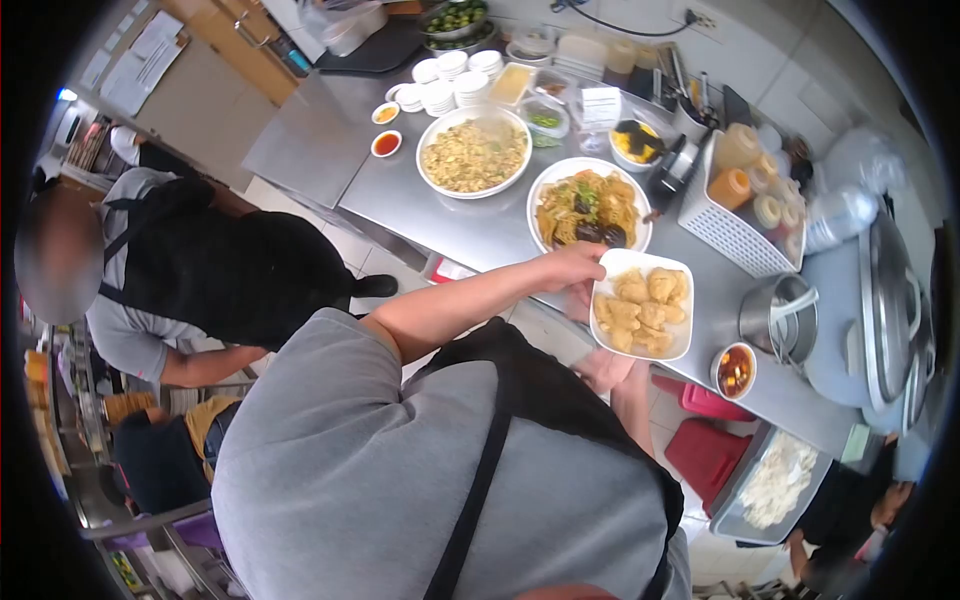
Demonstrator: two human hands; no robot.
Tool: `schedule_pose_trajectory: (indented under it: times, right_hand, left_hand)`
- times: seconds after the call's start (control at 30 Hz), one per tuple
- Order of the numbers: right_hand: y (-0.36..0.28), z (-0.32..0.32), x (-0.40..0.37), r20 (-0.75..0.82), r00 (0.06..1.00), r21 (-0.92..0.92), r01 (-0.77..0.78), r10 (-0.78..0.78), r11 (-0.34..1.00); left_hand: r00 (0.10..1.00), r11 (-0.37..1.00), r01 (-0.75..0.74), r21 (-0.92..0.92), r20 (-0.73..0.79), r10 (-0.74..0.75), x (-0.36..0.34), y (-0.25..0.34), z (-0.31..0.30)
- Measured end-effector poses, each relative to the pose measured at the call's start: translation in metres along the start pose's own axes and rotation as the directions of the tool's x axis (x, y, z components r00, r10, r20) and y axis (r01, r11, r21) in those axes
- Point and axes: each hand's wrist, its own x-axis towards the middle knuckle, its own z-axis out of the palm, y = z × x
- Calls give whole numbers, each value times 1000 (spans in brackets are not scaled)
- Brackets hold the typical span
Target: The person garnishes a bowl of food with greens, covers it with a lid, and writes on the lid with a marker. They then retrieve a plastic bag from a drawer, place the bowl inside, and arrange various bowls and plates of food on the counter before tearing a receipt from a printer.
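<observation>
My left hand (577, 266) grips the rim of a white square bowl (681, 342) at its left corner. Several pale golden dumplings (641, 312) fill the bowl, which hangs over the counter's front edge. Just below the bowl's lower left side is my right hand (604, 370), slightly blurred, its fingers loosely stretched out and nothing visible in them. Past the bowl stands a round white plate of noodles (590, 207) with dark mushrooms and greens; the bowl's top edge comes close to it in this view. A small cup of reddish dipping sauce (735, 371) sits to the right.
On the steel counter (380, 190) stand a bowl of fried rice (474, 152), small sauce cups (386, 144), stacked white cups (455, 85), a white basket of bottles (731, 222) and a metal pot (778, 318). A grey tub (775, 490) is below right. A co-worker (220, 245) stands left.
</observation>
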Motion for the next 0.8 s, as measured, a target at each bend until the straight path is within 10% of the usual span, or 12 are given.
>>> schedule_pose_trajectory:
  times: [0.07,0.17,0.37,0.43,0.5,0.57,0.63,0.7,0.8]
  right_hand:
    - [-8,15,-10,74,975,288,-223,210,931]
    - [-26,4,-12,71,979,8,-192,190,981]
    - [-83,-35,18,-360,847,-368,257,-392,894]
    - [-94,-55,28,-147,720,-561,504,-678,657]
    - [-101,-55,31,-107,786,-651,408,-609,641]
    - [-93,-49,44,-38,826,-989,50,-562,140]
    - [-64,-53,66,44,845,-999,48,-533,-6]
    - [-32,-67,91,269,765,-788,-175,-585,-591]
    - [-32,-68,104,255,747,-853,-126,-615,-506]
  left_hand:
    - [997,999,-50,-6,-53,50,-18,11,-11]
    - [981,996,-90,6,-174,89,-48,23,-40]
    - [808,988,-153,29,-572,141,-136,29,-138]
    - [720,986,-166,17,-681,133,-173,22,-175]
    - [601,970,-244,-10,-787,143,-210,15,-199]
    - [502,962,-270,-40,-859,105,-237,-12,-243]
    - [482,949,-313,-37,-867,125,-255,-29,-270]
    - [382,963,-258,-72,-923,33,-266,-41,-289]
    - [360,951,-291,-106,-933,6,-265,-62,-311]
